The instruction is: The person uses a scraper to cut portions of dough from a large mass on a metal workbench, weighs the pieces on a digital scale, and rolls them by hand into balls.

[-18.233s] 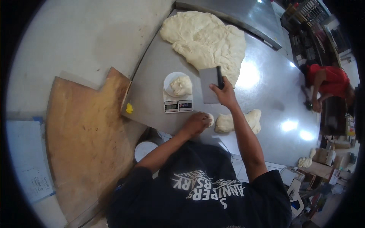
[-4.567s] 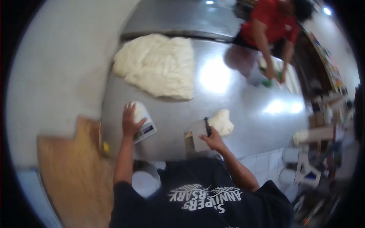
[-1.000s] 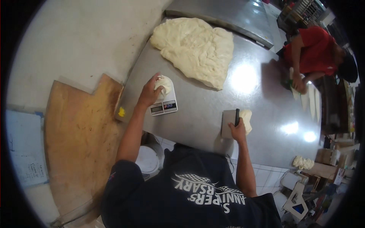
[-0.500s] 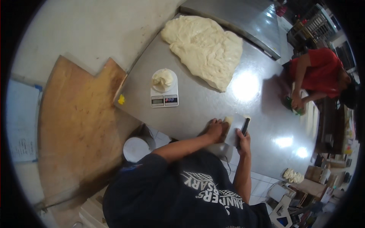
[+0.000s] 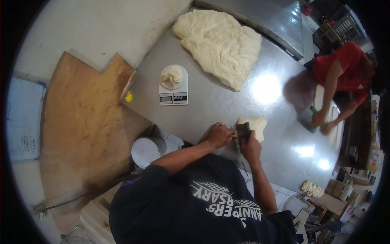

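Note:
Near the table's front edge, my left hand [image 5: 220, 134] curls around a small end of dough beside the scraper. My right hand [image 5: 250, 143] grips a dough scraper [image 5: 243, 129] by its dark handle, blade edge-on at the left side of a dough piece [image 5: 256, 126]. Farther back, a lump of dough [image 5: 172, 74] sits on a white kitchen scale [image 5: 173, 97]. A large, wrinkled dough mass [image 5: 219, 44] lies spread across the back of the steel table [image 5: 284, 158].
At the right a co-worker [image 5: 339, 69] in red bends over long dough strips [image 5: 335, 126] with a green tool [image 5: 313, 110]. A plywood board [image 5: 81, 134] stands at the left, a white bucket [image 5: 144, 152] below the table edge, a dough pile [image 5: 312, 188] at lower right.
My left hand has left the scale's dough for the front edge. My right hand has turned the scraper from flat to edge-on over the dough piece. The co-worker's hands have shifted downward.

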